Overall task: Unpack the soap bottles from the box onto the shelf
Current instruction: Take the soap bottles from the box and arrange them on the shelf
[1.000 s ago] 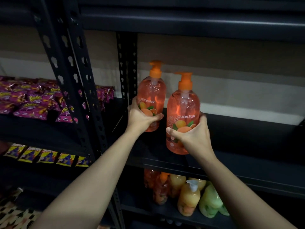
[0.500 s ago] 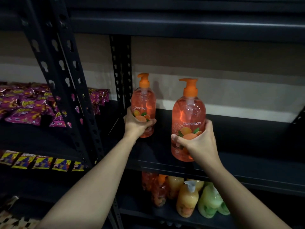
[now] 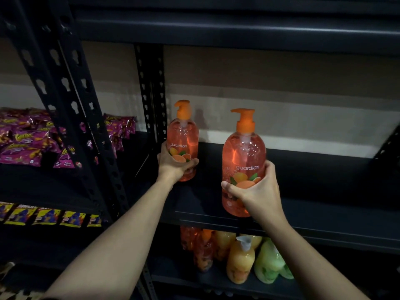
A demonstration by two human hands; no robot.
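Note:
Two orange soap bottles with orange pump tops are over the dark metal shelf [image 3: 313, 204]. My left hand [image 3: 173, 166] grips the far bottle [image 3: 183, 135] near the shelf's back left, beside the upright post. My right hand [image 3: 257, 191] grips the nearer, larger-looking bottle [image 3: 244, 152] close to the shelf's front edge. Both bottles are upright. The box is not in view.
A perforated black post [image 3: 150, 94] stands just left of the far bottle. Several orange, yellow and green soap bottles [image 3: 240, 263] stand on the shelf below. Purple snack packs [image 3: 26, 139] fill the left rack, with yellow packs [image 3: 49, 216] below. The shelf extends right.
Both hands have carried the bottles deeper over the shelf; the left bottle went further back toward the post. The camera view shifted slightly.

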